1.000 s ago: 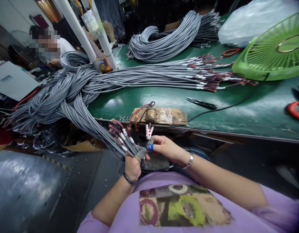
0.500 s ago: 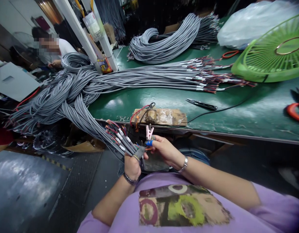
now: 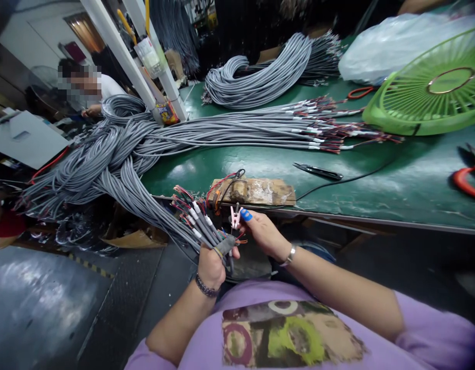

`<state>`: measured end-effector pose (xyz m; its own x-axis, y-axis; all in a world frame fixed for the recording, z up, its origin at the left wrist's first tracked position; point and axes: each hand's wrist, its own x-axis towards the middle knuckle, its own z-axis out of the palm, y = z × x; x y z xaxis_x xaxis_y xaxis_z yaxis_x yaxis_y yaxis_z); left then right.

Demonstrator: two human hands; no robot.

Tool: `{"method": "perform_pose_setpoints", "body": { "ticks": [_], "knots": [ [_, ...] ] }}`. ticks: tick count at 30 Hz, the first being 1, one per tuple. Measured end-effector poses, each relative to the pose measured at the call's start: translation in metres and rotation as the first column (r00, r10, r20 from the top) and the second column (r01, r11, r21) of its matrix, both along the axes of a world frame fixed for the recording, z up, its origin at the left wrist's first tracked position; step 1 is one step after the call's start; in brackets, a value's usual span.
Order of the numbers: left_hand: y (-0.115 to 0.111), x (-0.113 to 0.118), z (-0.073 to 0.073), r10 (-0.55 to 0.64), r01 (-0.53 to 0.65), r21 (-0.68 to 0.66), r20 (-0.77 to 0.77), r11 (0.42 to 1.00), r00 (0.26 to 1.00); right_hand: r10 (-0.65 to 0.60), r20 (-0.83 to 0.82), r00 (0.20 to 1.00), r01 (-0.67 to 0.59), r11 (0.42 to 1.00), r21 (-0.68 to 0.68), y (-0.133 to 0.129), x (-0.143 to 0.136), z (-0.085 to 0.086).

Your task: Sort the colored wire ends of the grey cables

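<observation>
My left hand is closed round a bundle of grey cables. Their ends fan upward with white sleeves and thin coloured wires. Grey wrap covers the left thumb, which presses across the bundle. A few orange and red wire ends stick out to the right of it. My right hand, with blue tape on one digit, is pinched at a pink clothespin by the table edge. What lies between the clothespin's jaws is too small to tell. Just behind it, a wooden board carries a brownish lump and red and black leads.
Long grey cables lie across the green table, with a coil behind. Black snips, orange-handled scissors and a green fan are to the right. Someone sits beyond the white posts.
My right hand has risen slightly, from below the clothespin to its side. My left hand keeps its grip on the cables, slightly further right. The whole view has shifted a little.
</observation>
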<state>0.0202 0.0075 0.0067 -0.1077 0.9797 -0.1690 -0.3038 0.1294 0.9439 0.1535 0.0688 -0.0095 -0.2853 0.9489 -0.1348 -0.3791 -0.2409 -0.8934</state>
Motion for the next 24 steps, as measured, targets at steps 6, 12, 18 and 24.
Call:
{"method": "perform_pose_setpoints", "body": {
  "ticks": [6, 12, 18, 24],
  "knots": [
    [0.007, 0.008, 0.005, -0.005, 0.005, -0.016, -0.018, 1.000, 1.000, 0.093, -0.303, 0.949, -0.157, 0.968, -0.195, 0.006, -0.009, -0.002],
    [0.011, 0.008, -0.001, -0.011, 0.011, -0.030, -0.014, 0.999, 1.000, 0.030, -0.410, 0.912, -0.130, 0.968, -0.217, 0.008, -0.016, 0.003],
    [0.010, 0.006, -0.007, -0.013, 0.012, -0.020, -0.041, 1.000, 0.999, -0.006, -0.381, 0.924, -0.110, 0.953, -0.281, 0.006, -0.016, 0.006],
    [0.001, 0.005, -0.006, 0.023, -0.023, -0.003, -0.026, 1.000, 0.999, 0.124, -0.428, 0.895, -0.281, 0.903, -0.326, 0.003, -0.005, 0.008]
  ]
}}
